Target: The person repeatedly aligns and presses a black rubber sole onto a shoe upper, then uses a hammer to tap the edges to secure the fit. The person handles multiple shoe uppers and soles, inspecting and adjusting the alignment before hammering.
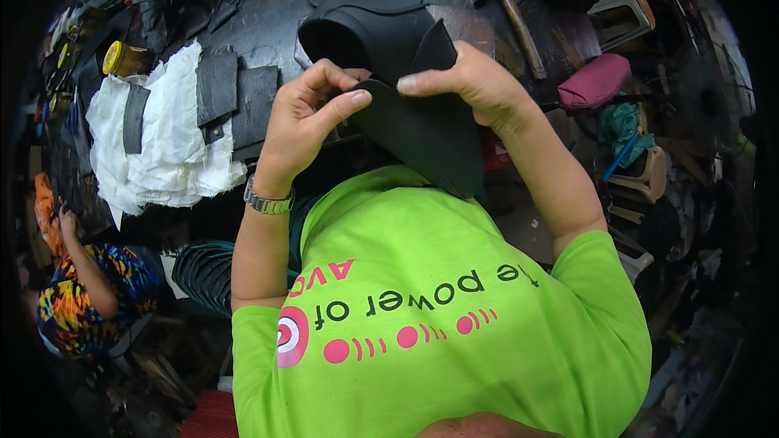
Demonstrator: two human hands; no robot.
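Note:
A black, flexible leather-like piece (430, 138) hangs over the table's near edge, in front of my body. My left hand (307, 118), with a metal watch at the wrist, pinches its upper left edge between thumb and fingers. From the other side my right hand (479, 85) grips its upper edge, the thumb lying on top and the fingers hidden behind. Just beyond my hands lie more curved black pieces (389, 24), one bent into a dark hollow. Whether they are joined to the held piece I cannot tell.
On the table (272, 8), white cloth (162, 146) carries black rectangular pieces (217, 85), beside a yellow-lidded jar (126, 58). A wooden-handled hammer (521, 32) lies at the far right. A pink pouch (595, 81) is farther right. Another person (93, 292) sits at the lower left.

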